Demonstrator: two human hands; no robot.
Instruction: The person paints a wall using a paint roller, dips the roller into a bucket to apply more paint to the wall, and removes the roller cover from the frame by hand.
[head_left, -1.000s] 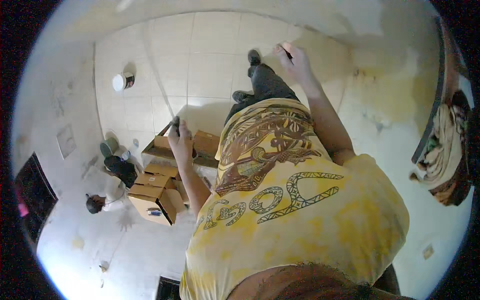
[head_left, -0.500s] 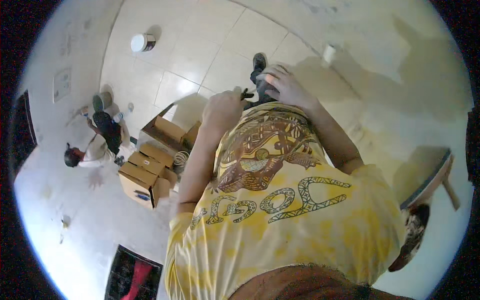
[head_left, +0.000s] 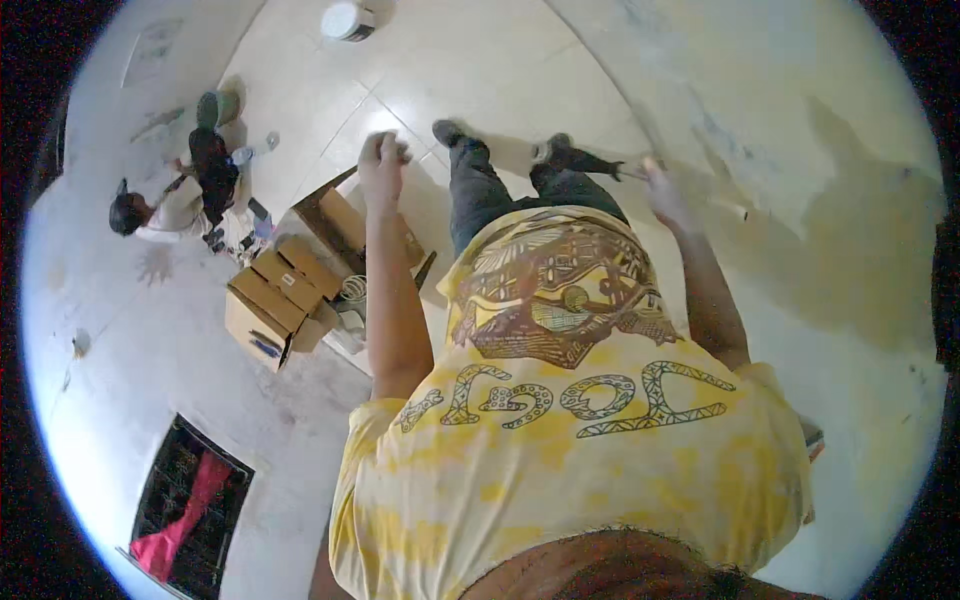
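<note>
My left hand is raised on the left, above the open cardboard box on the floor. Its fingers are curled and somewhat blurred; whatever lies in them, if anything, is hidden. On the right, my right hand grips the thin end of a dark tool, whose wider part points left across my right leg, near the shoe. Blur and the dark trousers behind it keep me from telling the tool's kind. My arms are spread apart, and I am standing.
Another person sits by the left wall near a greenish bucket. A second cardboard box and a coil of cord lie nearer me. A white-lidded tub stands on the far tiles. A window with red cloth is at lower left.
My hands, close together in front of my legs before, are now wide apart, the left up-left and the right further right with the dark tool. My view has shifted; both legs now show.
</note>
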